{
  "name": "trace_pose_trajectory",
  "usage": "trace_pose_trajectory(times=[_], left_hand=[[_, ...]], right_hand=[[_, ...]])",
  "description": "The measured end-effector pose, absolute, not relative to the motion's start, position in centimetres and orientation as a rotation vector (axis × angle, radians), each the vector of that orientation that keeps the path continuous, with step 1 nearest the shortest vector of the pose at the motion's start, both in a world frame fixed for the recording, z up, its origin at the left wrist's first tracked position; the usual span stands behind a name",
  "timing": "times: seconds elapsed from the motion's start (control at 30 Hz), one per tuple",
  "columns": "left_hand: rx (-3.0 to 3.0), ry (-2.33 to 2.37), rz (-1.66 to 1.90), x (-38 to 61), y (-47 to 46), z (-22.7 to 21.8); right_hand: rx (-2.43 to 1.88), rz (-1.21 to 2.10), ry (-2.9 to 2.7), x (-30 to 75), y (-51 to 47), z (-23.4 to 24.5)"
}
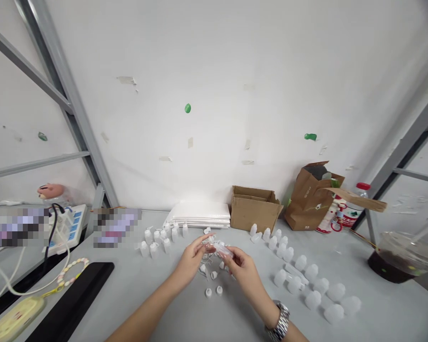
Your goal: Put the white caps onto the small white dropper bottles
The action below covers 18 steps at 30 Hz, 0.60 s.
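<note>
A small translucent bottle point(221, 249) lies tilted between the fingers of my right hand point(244, 268), its neck toward the left. My left hand point(190, 261) pinches a white pump top point(211, 240) at the bottle's neck. How far the two fit together is hard to make out. Below my hands several loose white pump tops point(214, 274) lie on the grey table, partly hidden by the fingers. To the left stand several bottles with pump tops point(153, 249). On the right are several translucent bottles without tops point(313, 299), mostly upright, a few lying down.
A stack of white sheets point(199, 216) and an open cardboard box point(255, 209) sit against the wall. A paper bag point(305, 199) and a cup of dark drink point(392, 266) are at the right. A power strip point(74, 225) and black bar point(74, 304) occupy the left.
</note>
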<state>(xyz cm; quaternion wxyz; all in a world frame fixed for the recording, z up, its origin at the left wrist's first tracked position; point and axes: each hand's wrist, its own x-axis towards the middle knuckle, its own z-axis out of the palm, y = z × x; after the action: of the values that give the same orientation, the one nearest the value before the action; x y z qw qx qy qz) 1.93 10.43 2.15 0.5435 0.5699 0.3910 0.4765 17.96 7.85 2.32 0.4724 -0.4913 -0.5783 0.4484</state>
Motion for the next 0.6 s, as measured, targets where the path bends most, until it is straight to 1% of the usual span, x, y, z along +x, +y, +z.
trace_pose_trajectory(times=[0.17,0.37,0.6], left_hand=[[1.392,0.939,1.099,1.94,10.22,2.36],[1.447,0.975,1.072,2.01,9.95,2.59],[1.383,0.892,1.051,1.83,9.98,2.97]], right_hand=[[-1.194,1.065,-1.405,17.99,7.8,2.25],[-1.283,0.975,-1.488,17.9,8.06,1.62],[-1.3,0.947,-1.494,18.01,7.99,2.0]])
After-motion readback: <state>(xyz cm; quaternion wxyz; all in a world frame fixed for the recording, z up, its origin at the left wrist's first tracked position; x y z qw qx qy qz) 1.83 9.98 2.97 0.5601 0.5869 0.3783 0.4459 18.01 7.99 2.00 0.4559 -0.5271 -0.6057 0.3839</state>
